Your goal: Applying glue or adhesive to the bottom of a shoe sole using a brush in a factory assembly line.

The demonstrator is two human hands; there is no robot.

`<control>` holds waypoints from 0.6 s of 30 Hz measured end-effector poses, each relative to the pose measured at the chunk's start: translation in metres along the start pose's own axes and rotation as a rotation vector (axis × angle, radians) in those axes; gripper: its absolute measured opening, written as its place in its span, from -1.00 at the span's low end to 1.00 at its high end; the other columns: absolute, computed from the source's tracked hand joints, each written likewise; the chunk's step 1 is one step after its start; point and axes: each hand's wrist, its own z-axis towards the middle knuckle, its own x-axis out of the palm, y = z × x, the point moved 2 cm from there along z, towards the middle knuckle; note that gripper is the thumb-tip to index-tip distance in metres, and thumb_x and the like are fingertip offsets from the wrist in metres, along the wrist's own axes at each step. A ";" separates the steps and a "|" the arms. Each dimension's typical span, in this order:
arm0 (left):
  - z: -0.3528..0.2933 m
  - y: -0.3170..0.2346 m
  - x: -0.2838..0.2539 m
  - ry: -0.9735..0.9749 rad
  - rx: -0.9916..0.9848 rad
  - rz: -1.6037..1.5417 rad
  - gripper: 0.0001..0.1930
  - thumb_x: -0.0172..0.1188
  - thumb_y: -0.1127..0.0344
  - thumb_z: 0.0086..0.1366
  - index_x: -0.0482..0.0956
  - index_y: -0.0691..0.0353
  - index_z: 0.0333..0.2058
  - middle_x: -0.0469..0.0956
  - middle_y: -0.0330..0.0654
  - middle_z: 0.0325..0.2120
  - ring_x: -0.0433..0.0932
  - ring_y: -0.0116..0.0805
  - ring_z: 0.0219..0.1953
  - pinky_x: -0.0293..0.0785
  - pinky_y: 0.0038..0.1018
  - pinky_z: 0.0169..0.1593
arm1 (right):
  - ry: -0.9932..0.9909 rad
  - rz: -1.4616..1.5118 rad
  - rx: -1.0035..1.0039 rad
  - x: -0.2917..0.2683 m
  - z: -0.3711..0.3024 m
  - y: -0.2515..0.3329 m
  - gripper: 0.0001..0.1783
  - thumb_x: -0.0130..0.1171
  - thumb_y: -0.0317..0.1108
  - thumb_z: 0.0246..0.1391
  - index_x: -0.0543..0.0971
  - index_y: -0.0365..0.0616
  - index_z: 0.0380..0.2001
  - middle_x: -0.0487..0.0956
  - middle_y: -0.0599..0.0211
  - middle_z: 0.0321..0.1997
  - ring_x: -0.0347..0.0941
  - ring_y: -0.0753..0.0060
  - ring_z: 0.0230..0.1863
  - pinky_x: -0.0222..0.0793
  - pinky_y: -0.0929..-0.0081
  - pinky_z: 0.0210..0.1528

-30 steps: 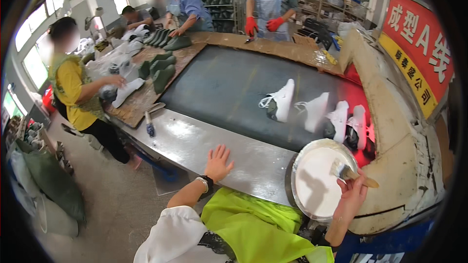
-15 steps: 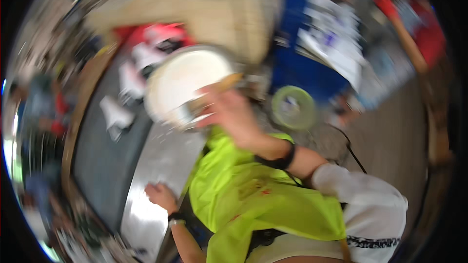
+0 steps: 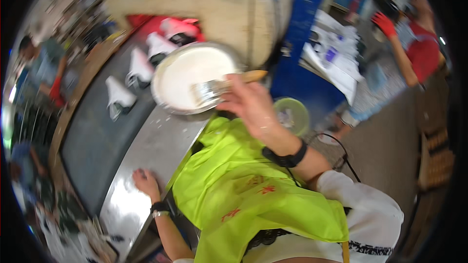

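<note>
My right hand (image 3: 251, 104) is closed round a paintbrush (image 3: 213, 91) with a wooden handle and pale, wet-looking bristles. The bristles are over the white contents of a large round basin (image 3: 162, 98), whose rim is smeared; whether they touch the surface I cannot tell. Lower left, my left hand (image 3: 146, 185) rests at the metal tabletop (image 3: 168, 141) with its fingers loosely apart, holding nothing that I can see. Beyond the metal strip, several white shoe uppers (image 3: 119, 98) with dark openings lie on a dark grey belt (image 3: 100, 141).
A red and pink pile (image 3: 183, 28) lies behind the basin. To the right are a blue cabinet (image 3: 300, 34) with white papers (image 3: 334, 63), a light green bin (image 3: 298, 117) and a black cable (image 3: 346, 163). A person in red gloves (image 3: 385, 24) stands far right; others are at left.
My right hand has moved the brush from the basin's near rim inward over the white contents. The whole view has shifted slightly. My left hand stays by the metal tabletop.
</note>
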 end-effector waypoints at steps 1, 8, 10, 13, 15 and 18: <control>0.002 -0.002 -0.005 0.063 -0.215 -0.209 -0.63 0.07 0.21 0.22 0.47 0.46 -0.17 0.47 0.10 -0.12 0.42 0.04 -0.05 0.31 -0.25 0.04 | -0.006 0.062 0.065 -0.002 0.004 -0.002 -0.64 0.06 -0.18 0.22 0.45 -0.30 -0.14 0.52 0.21 -0.26 0.48 0.44 -0.29 0.54 0.47 -0.25; 0.020 -0.153 -0.067 -0.168 -0.035 -0.450 -0.82 0.12 0.38 0.22 0.55 0.32 -0.22 0.54 -0.08 -0.27 0.45 -0.16 -0.12 0.34 -0.35 -0.04 | -0.026 0.304 0.284 -0.016 0.035 -0.028 -0.70 0.13 -0.21 0.17 0.45 -0.26 -0.21 0.49 0.22 -0.35 0.49 0.37 -0.29 0.55 0.46 -0.21; 0.030 -0.203 -0.088 -0.135 0.012 -0.493 -0.85 0.15 0.43 0.18 0.55 0.29 -0.26 0.52 -0.09 -0.31 0.44 -0.17 -0.17 0.35 -0.36 -0.08 | -0.017 0.353 0.340 -0.021 0.043 -0.032 -0.71 0.14 -0.22 0.17 0.45 -0.26 -0.24 0.49 0.21 -0.35 0.49 0.36 -0.31 0.55 0.46 -0.22; 0.046 -0.265 -0.113 -0.133 0.155 -0.590 -0.87 0.20 0.51 0.09 0.55 0.25 -0.33 0.50 -0.10 -0.35 0.43 -0.19 -0.23 0.35 -0.36 -0.13 | -0.019 0.414 0.406 -0.027 0.054 -0.033 -0.73 0.15 -0.24 0.16 0.45 -0.27 -0.27 0.50 0.18 -0.36 0.49 0.35 -0.34 0.55 0.47 -0.23; 0.054 -0.292 -0.122 -0.129 0.213 -0.626 -0.85 0.22 0.55 0.05 0.54 0.24 -0.35 0.49 -0.10 -0.36 0.42 -0.18 -0.24 0.35 -0.36 -0.14 | -0.042 0.431 0.433 -0.029 0.057 -0.033 -0.74 0.15 -0.26 0.16 0.45 -0.27 -0.27 0.50 0.17 -0.37 0.49 0.34 -0.35 0.55 0.48 -0.25; 0.058 -0.319 -0.123 -0.093 0.326 -0.675 -0.86 0.19 0.57 0.06 0.53 0.30 -0.35 0.48 -0.09 -0.36 0.43 -0.18 -0.21 0.33 -0.38 -0.06 | -0.042 0.492 0.478 -0.029 0.059 -0.033 -0.75 0.14 -0.28 0.16 0.45 -0.28 -0.27 0.51 0.18 -0.38 0.48 0.35 -0.38 0.54 0.50 -0.28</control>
